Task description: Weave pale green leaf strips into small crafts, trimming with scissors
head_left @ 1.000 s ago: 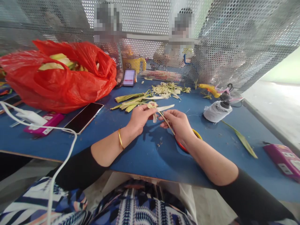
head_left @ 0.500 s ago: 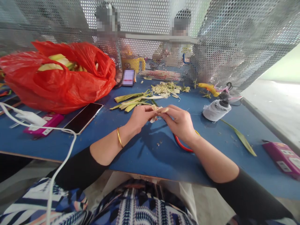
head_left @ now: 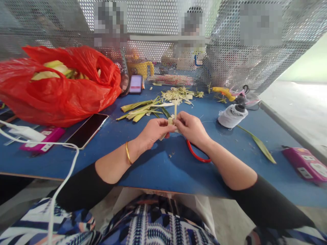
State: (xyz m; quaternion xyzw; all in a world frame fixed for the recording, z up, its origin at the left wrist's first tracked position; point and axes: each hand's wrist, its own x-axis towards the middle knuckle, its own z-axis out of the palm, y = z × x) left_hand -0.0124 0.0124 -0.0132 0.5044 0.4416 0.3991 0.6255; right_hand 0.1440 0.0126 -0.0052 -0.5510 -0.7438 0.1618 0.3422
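Observation:
My left hand (head_left: 155, 132) is closed, thumb and fingers pinching a small folded piece of pale husk (head_left: 170, 120) above the table. Opposite it, my right hand (head_left: 191, 125) pinches the same piece, and a narrow husk strip (head_left: 175, 109) sticks up from between the fingertips. The fingers partly cover the piece. Beneath my right wrist lies a red looped handle (head_left: 192, 153), its other end hidden. Just beyond the hands are long yellow-green husk leaves (head_left: 138, 110) and a heap of pale husk scraps (head_left: 177, 94).
A red plastic bag (head_left: 76, 98) of husks fills the left, near a dark phone (head_left: 88, 131) and a magenta power strip (head_left: 43, 140) with a white cable. Right are a white thread spool (head_left: 232, 116), a single leaf (head_left: 260, 146) and another magenta box (head_left: 305, 163). Perforated metal screen (head_left: 163, 25) behind.
My hands have turned the husk piece, and a strip now stands upright from it. My right hand has shifted slightly left. The whole view has moved a little.

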